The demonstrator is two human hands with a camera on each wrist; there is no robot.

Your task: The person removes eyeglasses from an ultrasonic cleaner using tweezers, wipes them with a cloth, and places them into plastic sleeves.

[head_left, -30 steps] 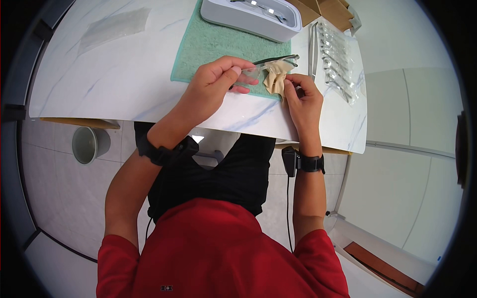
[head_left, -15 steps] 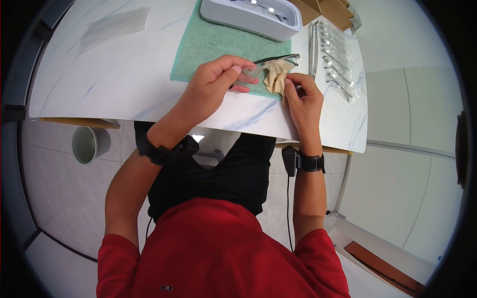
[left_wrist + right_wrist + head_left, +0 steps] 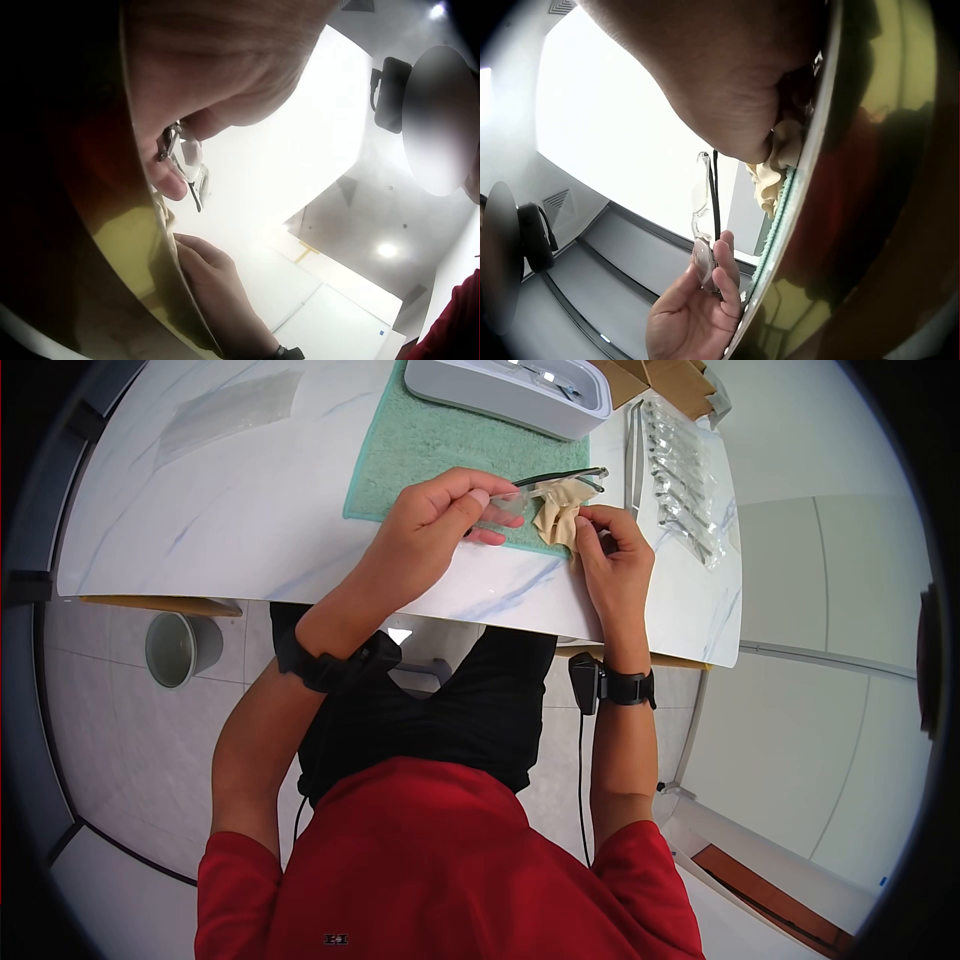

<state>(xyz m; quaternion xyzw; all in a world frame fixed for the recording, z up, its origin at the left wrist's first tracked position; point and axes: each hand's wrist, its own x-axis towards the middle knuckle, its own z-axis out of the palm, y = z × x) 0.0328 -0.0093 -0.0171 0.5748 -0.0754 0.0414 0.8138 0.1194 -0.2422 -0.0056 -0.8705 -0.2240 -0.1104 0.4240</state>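
In the head view my left hand [image 3: 425, 535] pinches a pair of eyeglasses [image 3: 560, 476] with clear rims and dark temples. The temples point right, over the green towel. My right hand [image 3: 618, 555] pinches a crumpled beige cloth [image 3: 558, 518] between thumb and fingers, and the cloth overlaps the glasses from below. From the right wrist, one clear lens [image 3: 704, 259] shows at the left hand's fingertips, with the cloth [image 3: 767, 184] under the right hand. The left wrist view shows part of the glasses [image 3: 196, 187] below the left hand.
A white oblong tub [image 3: 500, 405] with eyeglasses inside stands on the green towel [image 3: 400, 460]. Several bagged eyeglasses [image 3: 685, 485] lie at the right, beside a long grey strip [image 3: 634, 460]. A clear plastic bag [image 3: 230, 415] lies far left; an open cardboard box [image 3: 675, 385] stands behind.
Almost nothing differs. The head view has shifted slightly; both hands keep their hold on the eyeglasses and the cloth.
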